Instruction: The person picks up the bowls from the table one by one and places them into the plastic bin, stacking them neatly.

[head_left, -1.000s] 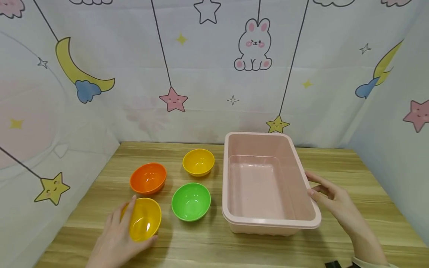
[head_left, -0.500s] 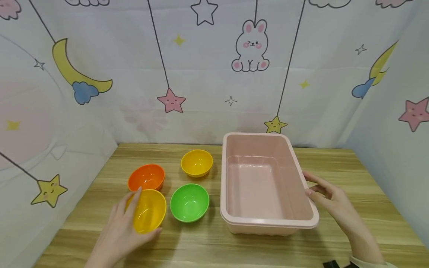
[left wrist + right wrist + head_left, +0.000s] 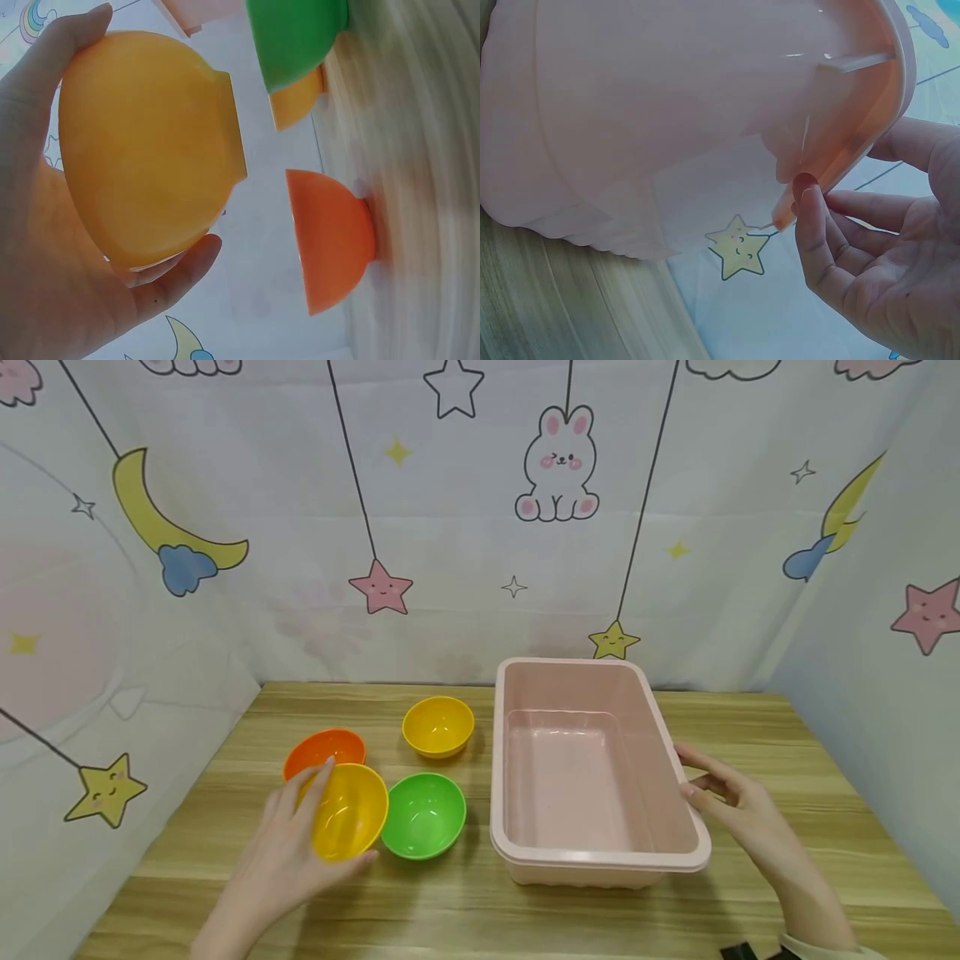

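My left hand (image 3: 288, 847) grips a yellow bowl (image 3: 352, 814), thumb on the near side and fingers on the far side. In the left wrist view that yellow bowl (image 3: 150, 150) hangs clear of the wooden table, its foot showing. Behind it stands an orange bowl (image 3: 322, 750), partly covered by the held bowl in the head view. Just right of it sits a green bowl (image 3: 425, 818), its left edge overlapped. My right hand (image 3: 738, 806) holds the right rim of a pink plastic basin (image 3: 600, 857), pinching it between thumb and fingers (image 3: 814, 232).
A second yellow bowl (image 3: 438, 727) stands behind the green one, left of the basin. All rest on a wood-grain table (image 3: 450, 918). A white printed cloth (image 3: 450, 527) closes off the back and both sides.
My left hand has lifted the yellow bowl and carried it right and away from me, so it now overlaps the orange and green bowls. My right hand stays on the basin's rim.
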`<state>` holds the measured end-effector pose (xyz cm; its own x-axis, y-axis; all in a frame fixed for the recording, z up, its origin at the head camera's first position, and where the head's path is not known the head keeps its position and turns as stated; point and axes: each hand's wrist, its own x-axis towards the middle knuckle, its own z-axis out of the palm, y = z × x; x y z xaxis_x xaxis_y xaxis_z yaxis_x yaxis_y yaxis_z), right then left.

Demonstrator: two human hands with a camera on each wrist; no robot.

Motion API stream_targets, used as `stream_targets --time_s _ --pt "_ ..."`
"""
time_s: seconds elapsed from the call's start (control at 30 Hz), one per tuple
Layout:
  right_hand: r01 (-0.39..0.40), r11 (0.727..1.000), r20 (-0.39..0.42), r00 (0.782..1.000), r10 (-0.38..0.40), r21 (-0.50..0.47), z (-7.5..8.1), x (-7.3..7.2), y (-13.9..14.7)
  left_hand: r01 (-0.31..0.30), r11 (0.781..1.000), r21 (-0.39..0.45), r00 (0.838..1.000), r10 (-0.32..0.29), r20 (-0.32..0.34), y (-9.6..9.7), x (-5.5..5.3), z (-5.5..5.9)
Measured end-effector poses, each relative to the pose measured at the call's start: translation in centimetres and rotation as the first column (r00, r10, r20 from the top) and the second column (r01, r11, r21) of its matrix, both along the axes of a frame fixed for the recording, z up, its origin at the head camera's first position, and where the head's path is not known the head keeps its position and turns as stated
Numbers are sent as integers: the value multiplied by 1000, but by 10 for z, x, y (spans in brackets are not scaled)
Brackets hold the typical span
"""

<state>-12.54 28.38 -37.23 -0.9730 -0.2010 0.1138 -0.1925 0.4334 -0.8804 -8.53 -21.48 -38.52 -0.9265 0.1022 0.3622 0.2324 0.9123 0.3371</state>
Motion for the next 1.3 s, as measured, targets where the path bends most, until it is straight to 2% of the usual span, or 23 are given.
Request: stream_targets --time_s 0.2,0.33,0.63,1.3 --pt "-4 1000 14 1000 4 -4 0 0 0 26 1000 5 998 -26 55 9 -8 7" --pt "-7 1000 15 1000 7 -1 0 0 1 56 998 11 996 -56 62 15 -13 9" --pt "-18 1000 3 1000 18 0 0 -1 1 56 998 0 996 -56 74 25 -21 11" --pt "-11 1000 32 999 10 6 1 0 2 98 995 15 995 -98 16 45 -38 17"
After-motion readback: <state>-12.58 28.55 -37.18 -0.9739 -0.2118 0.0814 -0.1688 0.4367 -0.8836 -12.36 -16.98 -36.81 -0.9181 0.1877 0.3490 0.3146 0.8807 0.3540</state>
